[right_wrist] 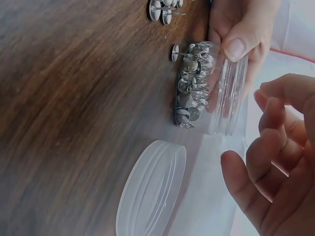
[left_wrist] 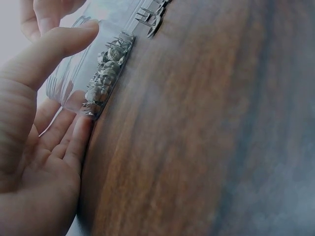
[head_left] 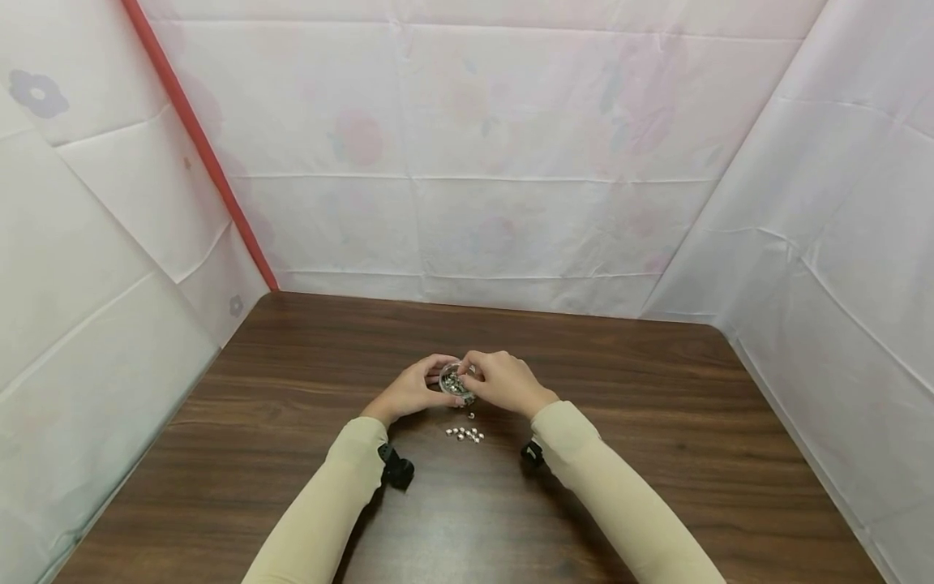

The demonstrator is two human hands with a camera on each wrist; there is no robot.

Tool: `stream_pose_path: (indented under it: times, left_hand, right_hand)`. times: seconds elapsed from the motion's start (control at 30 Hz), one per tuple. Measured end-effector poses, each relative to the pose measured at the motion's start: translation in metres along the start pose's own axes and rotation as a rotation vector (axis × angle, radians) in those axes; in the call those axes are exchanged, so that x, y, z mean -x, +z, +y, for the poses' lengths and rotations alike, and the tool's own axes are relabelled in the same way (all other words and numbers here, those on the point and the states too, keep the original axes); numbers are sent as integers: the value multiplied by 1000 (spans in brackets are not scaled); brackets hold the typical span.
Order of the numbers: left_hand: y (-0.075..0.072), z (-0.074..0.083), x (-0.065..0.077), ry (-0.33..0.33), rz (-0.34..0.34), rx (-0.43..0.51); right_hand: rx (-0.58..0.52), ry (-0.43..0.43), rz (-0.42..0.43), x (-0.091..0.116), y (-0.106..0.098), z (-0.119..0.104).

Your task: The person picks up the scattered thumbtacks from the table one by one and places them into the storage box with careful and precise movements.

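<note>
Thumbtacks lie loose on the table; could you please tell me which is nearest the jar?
The single thumbtack lying alone between the jar and the other loose thumbtacks, which cluster farther off.

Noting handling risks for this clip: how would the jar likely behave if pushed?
The jar would probably slide rather than tip, since its tacks lie low inside. It looks smooth, clear and stiff, perhaps slippery. With the lid off, a hard shove might spill some.
</note>
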State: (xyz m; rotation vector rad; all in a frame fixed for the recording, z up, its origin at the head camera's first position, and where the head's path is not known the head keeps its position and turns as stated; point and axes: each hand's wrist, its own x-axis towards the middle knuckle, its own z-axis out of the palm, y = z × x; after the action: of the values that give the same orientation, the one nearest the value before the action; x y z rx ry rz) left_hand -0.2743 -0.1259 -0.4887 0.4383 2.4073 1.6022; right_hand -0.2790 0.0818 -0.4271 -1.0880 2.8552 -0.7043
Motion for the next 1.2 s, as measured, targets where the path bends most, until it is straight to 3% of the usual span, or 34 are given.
stream_pose_path:
  times: [0.47, 0.7, 0.93, 1.2]
  left_hand:
    - [-1, 3, 2, 1, -14, 9]
    - [-5, 28, 13, 36, -55, -2]
    - [0, -2, -2, 28, 4, 4]
    - [0, -1, 0, 12, 16, -18]
  right_hand:
    - [-18, 4, 23, 20, -3, 4]
    - [-31, 9, -27, 28, 1, 9]
    - [-24, 0, -43, 31, 4, 11]
    - [-28, -85, -35, 30, 10, 13]
